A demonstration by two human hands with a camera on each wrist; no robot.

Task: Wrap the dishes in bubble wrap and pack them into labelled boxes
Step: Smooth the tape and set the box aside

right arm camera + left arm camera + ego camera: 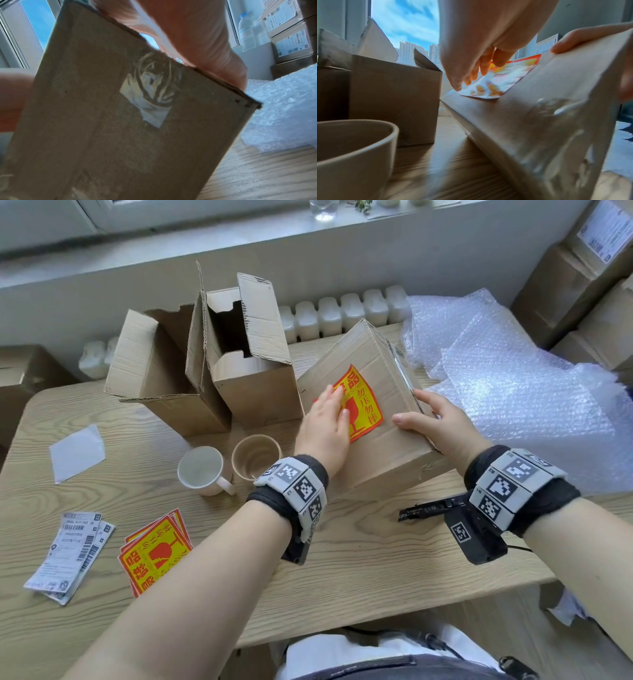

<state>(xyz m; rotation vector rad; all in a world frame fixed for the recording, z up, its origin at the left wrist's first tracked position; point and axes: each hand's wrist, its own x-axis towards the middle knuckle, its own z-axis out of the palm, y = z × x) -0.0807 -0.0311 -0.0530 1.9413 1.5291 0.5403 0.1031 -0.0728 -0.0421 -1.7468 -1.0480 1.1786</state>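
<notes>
Left hand (pixel 323 428) flat on sticker (pixel 364 405), right hand (pixel 433 422) seemingly gripping box (pixel 387 440)

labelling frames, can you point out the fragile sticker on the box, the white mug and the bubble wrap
fragile sticker (pixel 364 409), head view, yellow centre right of the hand
white mug (pixel 200 469), head view, inside bottom
bubble wrap (pixel 520 392), head view, middle of the sheet

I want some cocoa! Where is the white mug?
In the head view, the white mug stands on the table, left of the brown cup, in front of the open boxes.
</notes>
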